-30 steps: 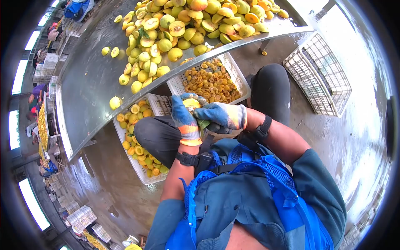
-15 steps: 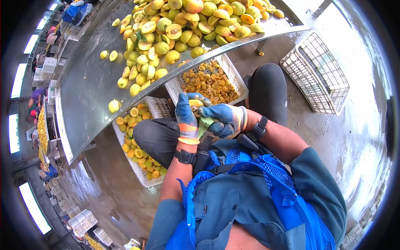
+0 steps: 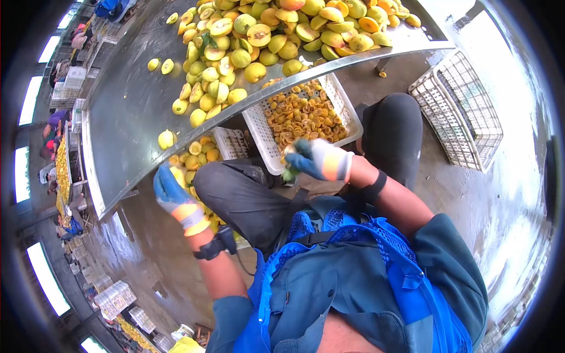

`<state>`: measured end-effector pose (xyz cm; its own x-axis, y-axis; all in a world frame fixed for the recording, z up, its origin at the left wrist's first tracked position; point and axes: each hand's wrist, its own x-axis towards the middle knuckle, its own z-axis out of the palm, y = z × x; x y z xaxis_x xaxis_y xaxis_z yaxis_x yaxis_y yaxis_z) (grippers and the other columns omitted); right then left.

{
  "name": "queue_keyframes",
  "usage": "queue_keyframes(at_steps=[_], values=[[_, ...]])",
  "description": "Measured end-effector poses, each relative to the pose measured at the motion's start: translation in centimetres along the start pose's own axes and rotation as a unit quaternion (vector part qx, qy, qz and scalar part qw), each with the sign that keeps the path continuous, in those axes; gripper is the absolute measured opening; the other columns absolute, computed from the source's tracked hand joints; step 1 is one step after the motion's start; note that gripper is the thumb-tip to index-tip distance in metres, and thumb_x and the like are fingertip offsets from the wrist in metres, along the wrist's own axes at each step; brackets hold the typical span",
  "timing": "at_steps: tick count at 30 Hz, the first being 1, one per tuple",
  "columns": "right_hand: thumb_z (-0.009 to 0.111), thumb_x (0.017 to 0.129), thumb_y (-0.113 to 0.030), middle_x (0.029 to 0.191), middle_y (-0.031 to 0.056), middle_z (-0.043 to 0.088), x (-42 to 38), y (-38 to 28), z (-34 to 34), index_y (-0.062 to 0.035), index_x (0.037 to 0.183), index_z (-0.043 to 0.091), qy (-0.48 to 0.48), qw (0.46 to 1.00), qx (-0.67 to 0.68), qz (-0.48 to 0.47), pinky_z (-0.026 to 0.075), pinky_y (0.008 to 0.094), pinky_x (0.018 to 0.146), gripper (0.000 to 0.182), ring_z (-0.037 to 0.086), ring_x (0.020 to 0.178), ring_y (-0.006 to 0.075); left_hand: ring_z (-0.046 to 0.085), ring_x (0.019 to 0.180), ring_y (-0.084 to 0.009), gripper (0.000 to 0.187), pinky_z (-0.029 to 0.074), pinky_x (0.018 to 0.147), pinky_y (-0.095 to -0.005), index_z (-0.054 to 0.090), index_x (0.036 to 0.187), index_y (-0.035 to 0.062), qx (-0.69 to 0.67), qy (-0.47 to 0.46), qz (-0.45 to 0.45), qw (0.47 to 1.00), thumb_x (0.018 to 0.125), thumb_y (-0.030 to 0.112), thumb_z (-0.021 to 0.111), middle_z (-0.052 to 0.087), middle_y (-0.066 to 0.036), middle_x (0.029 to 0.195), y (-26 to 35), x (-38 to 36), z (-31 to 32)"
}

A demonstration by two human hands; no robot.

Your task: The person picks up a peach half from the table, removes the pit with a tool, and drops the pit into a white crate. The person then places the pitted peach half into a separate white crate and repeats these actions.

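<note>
My left hand [image 3: 172, 191], in a blue and orange glove, is over the crate of yellow fruit halves [image 3: 197, 154] at the left; a yellow piece shows at its fingers, but its grip is unclear. My right hand [image 3: 312, 160] is closed near the front edge of the white crate of small brown-orange pieces [image 3: 303, 115]. Something greenish, blurred, sticks out of its fingers. Above both hands, cut yellow-green fruit [image 3: 235, 56] lies heaped on the metal table [image 3: 126, 88].
An empty-looking white crate [image 3: 456, 112] stands on the wet floor at the right. My bent knees flank the crate of small pieces. The table's raised metal edge [image 3: 253, 100] runs above my hands. People and more crates [image 3: 115, 299] are far left.
My hands have moved apart. The left went left and down to the fruit-half crate; the right shifted slightly right, beside the crate of small pieces. The view has shifted a little.
</note>
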<state>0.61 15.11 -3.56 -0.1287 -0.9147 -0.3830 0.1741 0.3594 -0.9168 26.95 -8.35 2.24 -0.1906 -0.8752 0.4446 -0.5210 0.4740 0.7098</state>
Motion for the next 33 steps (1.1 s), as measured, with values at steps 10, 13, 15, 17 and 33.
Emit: queue_keyframes(at_steps=[10, 13, 15, 17, 33], values=[[0.062, 0.104, -0.037, 0.084, 0.0282, 0.07, 0.8, 1.4, 0.3, 0.0019, 0.104, 0.066, 0.115, 0.983, -0.127, -0.071, 0.053, 0.0493, 0.069, 0.039, 0.072, 0.08, 0.0433, 0.066, 0.104, -0.0346, 0.032, 0.052, 0.094, -0.0415, 0.071, 0.114, 0.0007, -0.045, -0.205, 0.141, 0.968, 0.088, 0.016, 0.08, 0.07, -0.018, 0.11, 7.1, 3.4, 14.2], [0.063, 0.103, -0.038, 0.084, 0.0284, 0.07, 0.2, 1.3, -0.5, 0.0025, 0.106, 0.066, 0.137, 0.981, -0.117, -0.065, 0.054, 0.0495, 0.07, 0.04, 0.072, 0.081, 0.0442, 0.063, 0.116, -0.0418, 0.051, 0.05, 0.102, -0.0468, 0.068, 0.126, 0.0029, 0.04, -0.259, 0.21, 0.942, 0.085, 0.031, 0.081, 0.067, -0.022, 0.121, 6.2, 4.7, 23.8], [0.063, 0.103, -0.038, 0.084, 0.0284, 0.07, -0.3, 1.4, -1.0, 0.0028, 0.107, 0.066, 0.155, 0.98, -0.116, -0.049, 0.054, 0.0498, 0.07, 0.041, 0.072, 0.081, 0.0449, 0.062, 0.116, -0.0433, 0.05, 0.052, 0.1, -0.0485, 0.069, 0.126, 0.0073, 0.157, -0.301, 0.15, 0.929, 0.083, 0.03, 0.081, 0.063, -0.023, 0.125, 6.4, 4.4, 26.2], [0.064, 0.102, -0.038, 0.085, 0.0285, 0.07, -0.6, 1.6, -1.5, 0.0025, 0.109, 0.066, 0.163, 0.979, -0.114, -0.047, 0.054, 0.0502, 0.069, 0.041, 0.071, 0.08, 0.0449, 0.063, 0.109, -0.0445, 0.041, 0.053, 0.095, -0.0505, 0.069, 0.118, 0.01, 0.182, -0.305, 0.111, 0.928, 0.082, 0.026, 0.079, 0.06, -0.024, 0.125, 7.1, 5.0, 27.2], [0.063, 0.105, -0.024, 0.087, 0.0104, 0.07, -3.5, 1.0, -0.4, 0.0025, 0.109, 0.064, 0.173, 0.98, -0.035, -0.086, 0.051, 0.0359, 0.069, 0.027, 0.063, 0.08, 0.0149, 0.07, 0.082, -0.0262, 0.058, 0.057, 0.078, -0.0393, 0.065, 0.121, -0.0003, -0.079, -0.235, -0.031, 0.968, 0.083, 0.04, 0.083, 0.073, -0.013, 0.095, 3.0, 4.9, 28.0]])
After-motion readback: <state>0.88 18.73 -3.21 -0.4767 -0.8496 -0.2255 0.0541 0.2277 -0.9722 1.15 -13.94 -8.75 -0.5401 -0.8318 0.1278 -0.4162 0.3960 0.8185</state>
